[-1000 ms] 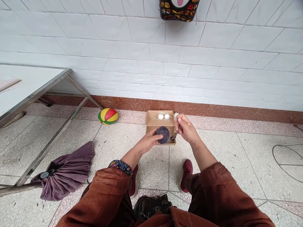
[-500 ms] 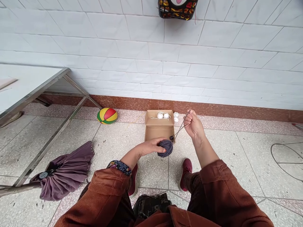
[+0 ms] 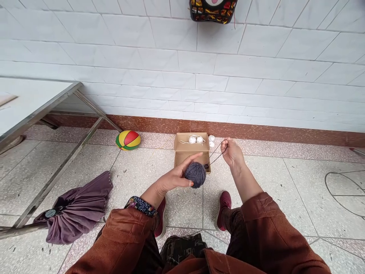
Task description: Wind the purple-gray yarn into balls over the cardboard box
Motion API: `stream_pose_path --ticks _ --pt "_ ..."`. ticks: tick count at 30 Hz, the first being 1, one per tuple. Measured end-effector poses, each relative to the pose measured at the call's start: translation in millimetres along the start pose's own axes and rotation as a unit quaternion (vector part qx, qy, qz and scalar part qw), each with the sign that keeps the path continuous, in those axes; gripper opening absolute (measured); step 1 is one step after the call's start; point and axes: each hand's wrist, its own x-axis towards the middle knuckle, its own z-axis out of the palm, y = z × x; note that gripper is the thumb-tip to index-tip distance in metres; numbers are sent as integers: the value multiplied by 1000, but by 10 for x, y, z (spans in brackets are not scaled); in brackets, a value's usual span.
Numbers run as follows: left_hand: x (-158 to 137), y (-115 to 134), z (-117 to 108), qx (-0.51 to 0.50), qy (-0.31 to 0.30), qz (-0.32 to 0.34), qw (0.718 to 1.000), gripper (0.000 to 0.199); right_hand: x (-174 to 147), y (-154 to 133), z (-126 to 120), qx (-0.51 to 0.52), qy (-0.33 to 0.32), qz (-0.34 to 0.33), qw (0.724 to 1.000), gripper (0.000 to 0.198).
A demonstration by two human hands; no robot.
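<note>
My left hand (image 3: 177,176) cradles a dark grey-purple ball of yarn (image 3: 195,175), thumb below it and fingers behind and above. Up and to the right, my right hand (image 3: 232,153) is closed in a pinch on a dark strand (image 3: 216,156) that runs down toward the ball. A small dark lump (image 3: 206,166) shows just past the ball, by the right wall of an open cardboard box (image 3: 186,156) on the floor. Two white yarn balls (image 3: 196,139) with loose ends lie in the box's raised far part, and more white balls (image 3: 211,140) sit beside it.
A red, yellow and green ball (image 3: 128,140) rests near the wall. At left stand a metal-framed table (image 3: 42,102) and a folded purple umbrella (image 3: 78,211). A wire frame (image 3: 346,195) lies at right. A patterned bag (image 3: 212,11) hangs on the tiled wall.
The yarn ball has shifted slightly left and turned in my left hand, whose fingers have loosened and lifted. My right hand has come down a little, still pinching the strand.
</note>
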Motion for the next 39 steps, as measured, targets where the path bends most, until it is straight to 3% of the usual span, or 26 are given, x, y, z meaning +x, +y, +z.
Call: stream_pose_path --ticks 4,11,17,20,24,27,30,34,37,39 --pt "-18 38 12 -70 -4 16 997 91 -8 129 26 -35 8 43 998 25" --pt "-26 23 82 -112 -48 -10 993 93 9 142 47 -19 3 -3 1000 28" --pt "-10 71 76 -164 -54 27 985 76 -78 376 55 -66 -22 49 996 24" --pt "4 106 36 -165 1 69 984 67 -130 480 52 -94 -23 84 992 26" --pt "3 129 -95 -136 130 110 976 63 -166 532 20 -149 -26 111 982 27" --pt "19 153 -235 -130 233 141 954 59 -195 565 -14 -208 -54 120 969 22" --pt "57 180 -397 -128 318 151 927 55 -276 591 -30 -328 -154 79 929 22" --pt "122 138 -567 -48 413 128 900 57 -522 545 6 -448 -363 6 817 28" --pt "187 18 -568 51 443 113 888 62 -728 465 62 -486 -477 -43 731 30" --pt "232 -82 -494 109 429 92 892 64 -799 406 97 -489 -498 -88 711 30"
